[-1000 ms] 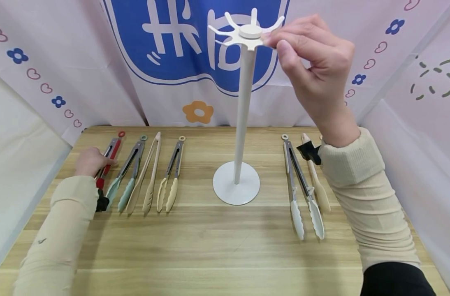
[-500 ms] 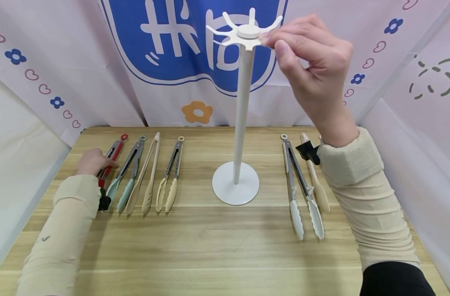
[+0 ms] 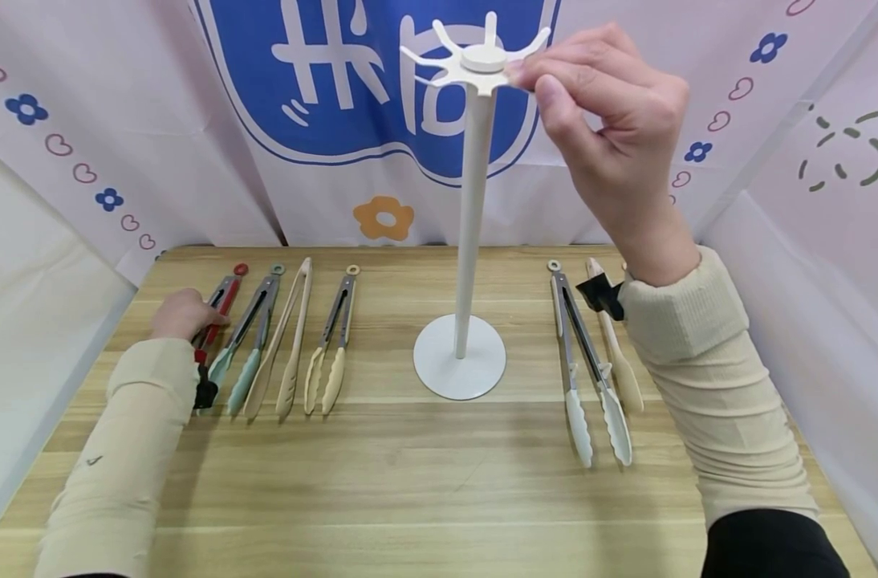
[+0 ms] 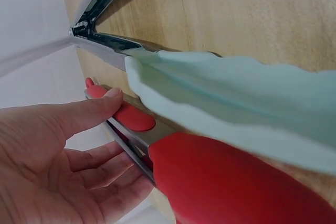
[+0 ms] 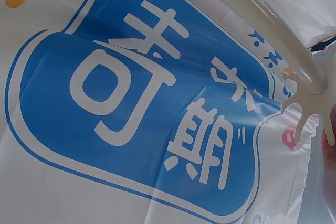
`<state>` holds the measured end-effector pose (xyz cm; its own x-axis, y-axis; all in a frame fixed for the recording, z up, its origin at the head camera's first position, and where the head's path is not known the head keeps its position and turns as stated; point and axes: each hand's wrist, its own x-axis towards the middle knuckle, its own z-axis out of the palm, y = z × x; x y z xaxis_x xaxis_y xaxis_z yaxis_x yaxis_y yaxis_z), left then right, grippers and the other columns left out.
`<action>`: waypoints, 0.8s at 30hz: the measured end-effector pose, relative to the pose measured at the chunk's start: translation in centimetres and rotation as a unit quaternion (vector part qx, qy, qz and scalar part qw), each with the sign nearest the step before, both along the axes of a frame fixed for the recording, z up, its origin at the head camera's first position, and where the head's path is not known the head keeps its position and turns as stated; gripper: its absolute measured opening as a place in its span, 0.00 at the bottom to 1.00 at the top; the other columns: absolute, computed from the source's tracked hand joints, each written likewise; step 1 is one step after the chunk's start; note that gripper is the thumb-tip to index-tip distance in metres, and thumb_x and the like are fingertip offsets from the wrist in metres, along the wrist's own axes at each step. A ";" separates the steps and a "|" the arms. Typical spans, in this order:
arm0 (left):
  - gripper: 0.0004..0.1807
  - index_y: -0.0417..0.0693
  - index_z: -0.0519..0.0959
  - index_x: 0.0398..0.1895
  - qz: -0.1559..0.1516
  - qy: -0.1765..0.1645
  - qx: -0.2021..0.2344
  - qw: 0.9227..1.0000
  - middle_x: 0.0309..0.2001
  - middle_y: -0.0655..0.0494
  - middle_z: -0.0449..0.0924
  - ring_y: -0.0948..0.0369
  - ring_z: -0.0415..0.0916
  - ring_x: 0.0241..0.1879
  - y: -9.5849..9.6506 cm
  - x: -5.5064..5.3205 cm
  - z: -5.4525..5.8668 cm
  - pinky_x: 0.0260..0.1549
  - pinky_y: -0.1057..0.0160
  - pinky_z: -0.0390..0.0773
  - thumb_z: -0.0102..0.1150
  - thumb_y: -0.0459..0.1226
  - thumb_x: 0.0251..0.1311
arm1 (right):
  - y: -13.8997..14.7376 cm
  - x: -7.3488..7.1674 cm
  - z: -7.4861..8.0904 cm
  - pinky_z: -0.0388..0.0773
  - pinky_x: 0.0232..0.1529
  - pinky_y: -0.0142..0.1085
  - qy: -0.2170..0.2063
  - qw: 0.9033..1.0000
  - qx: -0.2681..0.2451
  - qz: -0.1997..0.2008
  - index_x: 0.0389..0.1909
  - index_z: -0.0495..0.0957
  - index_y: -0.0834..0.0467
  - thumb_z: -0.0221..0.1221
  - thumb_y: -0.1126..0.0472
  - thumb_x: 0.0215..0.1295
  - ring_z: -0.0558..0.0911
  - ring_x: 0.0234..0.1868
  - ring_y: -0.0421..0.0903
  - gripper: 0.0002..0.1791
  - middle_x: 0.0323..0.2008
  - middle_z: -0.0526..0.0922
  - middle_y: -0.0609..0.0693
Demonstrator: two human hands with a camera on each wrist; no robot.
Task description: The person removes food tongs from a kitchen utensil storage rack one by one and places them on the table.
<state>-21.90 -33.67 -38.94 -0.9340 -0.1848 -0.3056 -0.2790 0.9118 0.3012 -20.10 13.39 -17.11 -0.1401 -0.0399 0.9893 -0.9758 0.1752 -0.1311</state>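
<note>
At the table's far left my left hand (image 3: pixel 181 315) holds red-and-steel tongs (image 3: pixel 225 299). The left wrist view shows the thumb on the red grip pad of the tongs (image 4: pixel 137 117) and the fingers curled against the other arm. Close beside them lie mint-tipped tongs (image 4: pixel 220 90), spread apart. A white stand (image 3: pixel 473 217) rises from a round base in the middle. My raised right hand (image 3: pixel 619 104) pinches one hook of its spoked top; the fingertips partly cover that hook. In the right wrist view the hand (image 5: pixel 329 177) barely shows at the edge, beside the stand's top (image 5: pixel 308 103).
Beige tongs (image 3: pixel 292 377) and cream-tipped tongs (image 3: pixel 334 381) lie left of the base. On the right are white-tipped tongs (image 3: pixel 576 425) and further beige tongs (image 3: pixel 627 377), partly behind the right sleeve (image 3: pixel 684 317). A printed curtain (image 3: pixel 323 201) hangs behind the table.
The left hand and the red tongs have shifted slightly rightward, nearer the mint-tipped tongs. My right hand keeps its pinch on the stand's top. The head view has moved a little.
</note>
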 end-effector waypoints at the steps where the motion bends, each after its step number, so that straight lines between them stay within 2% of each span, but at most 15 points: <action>1: 0.19 0.29 0.68 0.29 0.001 -0.004 -0.002 1.000 0.24 0.42 0.69 0.52 0.66 0.22 0.0 0.0 0.0 0.16 0.61 0.67 0.58 0.40 0.52 | 0.0 0.0 0.0 0.70 0.38 0.35 0.000 1.000 0.000 0.000 0.23 0.83 0.66 0.52 0.65 0.52 0.77 0.30 0.50 0.12 0.25 0.84 0.55; 8: 0.20 0.28 0.68 0.32 0.007 -0.022 -0.011 1.000 0.26 0.40 0.69 0.51 0.66 0.24 -0.1 -0.4 -0.2 0.18 0.60 0.69 0.58 0.40 0.53 | -0.1 0.1 0.1 0.70 0.38 0.35 -0.001 1.000 -0.005 0.001 0.22 0.83 0.67 0.52 0.66 0.52 0.77 0.30 0.51 0.12 0.24 0.84 0.55; 18: 0.18 0.28 0.68 0.29 -0.009 -0.001 -0.014 1.000 0.24 0.40 0.69 0.51 0.66 0.22 -0.3 -0.5 -0.4 0.17 0.61 0.68 0.58 0.39 0.52 | -0.1 0.1 0.0 0.70 0.38 0.35 -0.002 1.000 -0.006 0.002 0.22 0.83 0.67 0.52 0.66 0.52 0.77 0.30 0.50 0.12 0.24 0.84 0.55; 24: 0.17 0.30 0.68 0.26 -0.010 -0.006 -0.012 1.000 0.22 0.42 0.69 0.52 0.66 0.22 -0.2 -0.5 -0.3 0.17 0.61 0.68 0.57 0.40 0.53 | 0.1 0.0 0.1 0.70 0.38 0.35 -0.004 1.000 0.000 0.006 0.22 0.83 0.67 0.52 0.66 0.51 0.76 0.30 0.50 0.11 0.25 0.84 0.55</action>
<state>-22.37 -33.85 -39.28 -0.9338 -0.1736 -0.3129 -0.2640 0.9245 0.2750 -20.08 13.44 -17.06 -0.1466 -0.0421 0.9883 -0.9768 0.1639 -0.1379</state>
